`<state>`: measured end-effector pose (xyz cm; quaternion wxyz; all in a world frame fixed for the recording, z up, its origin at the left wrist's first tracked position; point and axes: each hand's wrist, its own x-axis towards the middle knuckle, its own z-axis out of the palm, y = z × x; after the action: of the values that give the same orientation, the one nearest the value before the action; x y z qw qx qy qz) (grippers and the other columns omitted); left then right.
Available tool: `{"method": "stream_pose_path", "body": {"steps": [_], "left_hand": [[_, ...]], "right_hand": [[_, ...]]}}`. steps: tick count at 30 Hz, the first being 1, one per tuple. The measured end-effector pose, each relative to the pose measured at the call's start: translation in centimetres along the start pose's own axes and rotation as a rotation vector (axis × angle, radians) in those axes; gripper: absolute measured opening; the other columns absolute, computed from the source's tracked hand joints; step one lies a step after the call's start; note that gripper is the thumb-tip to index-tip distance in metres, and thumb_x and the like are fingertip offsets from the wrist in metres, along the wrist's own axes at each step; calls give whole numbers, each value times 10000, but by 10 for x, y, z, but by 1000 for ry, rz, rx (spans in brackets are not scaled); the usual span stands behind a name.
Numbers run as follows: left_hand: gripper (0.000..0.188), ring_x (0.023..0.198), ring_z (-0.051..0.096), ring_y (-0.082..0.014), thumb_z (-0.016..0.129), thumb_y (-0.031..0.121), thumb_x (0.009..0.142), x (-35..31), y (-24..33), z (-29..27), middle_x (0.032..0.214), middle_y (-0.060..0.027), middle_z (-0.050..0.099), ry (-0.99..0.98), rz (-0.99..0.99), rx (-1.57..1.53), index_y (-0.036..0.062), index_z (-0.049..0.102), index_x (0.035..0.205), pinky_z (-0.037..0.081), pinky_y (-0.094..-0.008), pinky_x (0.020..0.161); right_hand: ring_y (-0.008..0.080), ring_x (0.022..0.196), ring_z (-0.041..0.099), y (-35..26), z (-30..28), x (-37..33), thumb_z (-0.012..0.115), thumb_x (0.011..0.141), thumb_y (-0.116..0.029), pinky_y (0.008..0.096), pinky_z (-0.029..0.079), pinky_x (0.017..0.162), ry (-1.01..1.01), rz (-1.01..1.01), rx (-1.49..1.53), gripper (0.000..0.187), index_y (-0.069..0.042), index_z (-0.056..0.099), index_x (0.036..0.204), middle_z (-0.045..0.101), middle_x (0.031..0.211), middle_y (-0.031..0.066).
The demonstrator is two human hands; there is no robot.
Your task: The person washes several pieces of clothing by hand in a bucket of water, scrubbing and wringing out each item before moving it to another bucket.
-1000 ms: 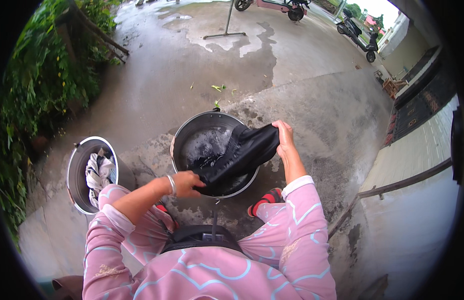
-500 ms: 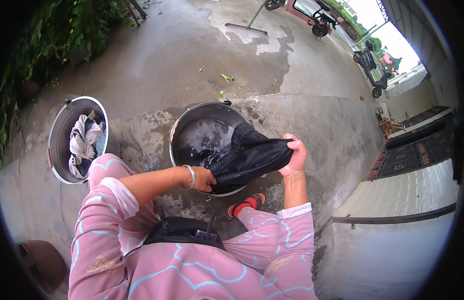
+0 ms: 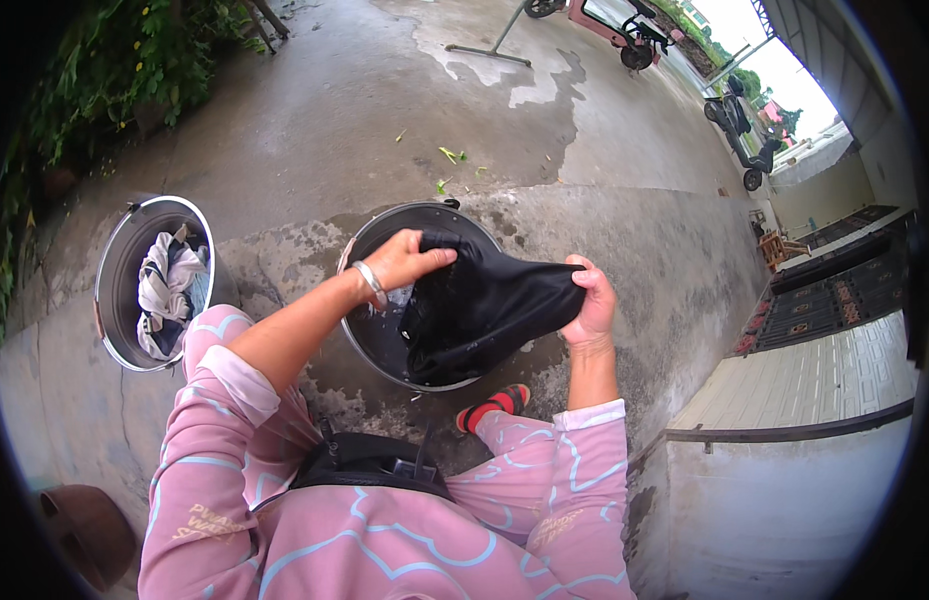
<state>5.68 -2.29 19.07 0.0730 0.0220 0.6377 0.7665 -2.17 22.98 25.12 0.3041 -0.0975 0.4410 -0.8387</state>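
Observation:
Between my hands a wet black garment (image 3: 499,305) is stretched over a round metal bucket (image 3: 349,250); its exact kind I cannot tell. My left hand (image 3: 409,262), with a silver bangle on the wrist, pinches the garment's far left edge above the bucket. At the right, beyond the bucket's rim, my right hand (image 3: 591,302) is closed on the other end. The cloth sags in the middle and covers much of the bucket's opening. Some water shows at the left inside the bucket, below my left wrist.
A second metal bucket (image 3: 102,290) at the left holds white and dark cloths (image 3: 169,285). A brown pot (image 3: 89,535) stands at the lower left. Leaves (image 3: 450,155) lie on the wet concrete. Scooters (image 3: 741,130) stand far off; a white wall (image 3: 784,510) runs along the right.
My left hand has moved from the garment's near edge to its far edge, lifting and spreading it there. My right hand keeps its hold in nearly the same place.

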Motion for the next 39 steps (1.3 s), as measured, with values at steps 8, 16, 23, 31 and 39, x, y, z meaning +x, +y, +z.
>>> {"method": "stream_pose_path", "body": {"steps": [8, 16, 23, 31, 39], "left_hand": [[129, 655, 578, -90, 588, 111, 733, -7, 30, -29, 748, -21, 633, 201, 71, -176, 3, 620, 796, 463, -220, 631], [154, 678, 610, -149, 561, 158, 784, -25, 54, -30, 766, -61, 639, 321, 76, -585, 15, 614, 806, 491, -261, 681], [263, 857, 616, -236, 539, 152, 778, -51, 58, -50, 953, -154, 623, 278, 74, -663, -40, 565, 957, 483, -325, 819], [458, 926, 595, -306, 533, 190, 714, -54, 60, -50, 1019, -205, 599, 128, 152, -807, -104, 501, 1064, 450, -375, 899], [407, 905, 599, -308, 533, 188, 711, -66, 65, -69, 1001, -205, 603, 186, 198, -912, -93, 526, 1005, 454, -389, 890]], "right_hand": [[13, 660, 378, 25, -13, 7, 620, 761, -143, 198, 315, 578, -118, 165, -690, 155, -100, 508, 663, 420, 681, -96], [39, 715, 412, 102, 45, -15, 676, 788, -221, 229, 383, 615, -679, 224, -756, 266, 0, 531, 799, 457, 714, -47], [141, 837, 617, 134, 18, 9, 603, 756, -84, 269, 507, 689, -600, 482, -859, 281, 13, 625, 1020, 656, 917, 89], [230, 1143, 458, 181, -25, 67, 653, 767, -388, 307, 377, 925, 12, 100, -845, 772, 18, 307, 1326, 464, 1245, 193], [81, 634, 498, 167, 2, 68, 590, 753, -105, 243, 400, 572, -122, 126, -889, 157, 10, 638, 847, 576, 679, 10]]}}
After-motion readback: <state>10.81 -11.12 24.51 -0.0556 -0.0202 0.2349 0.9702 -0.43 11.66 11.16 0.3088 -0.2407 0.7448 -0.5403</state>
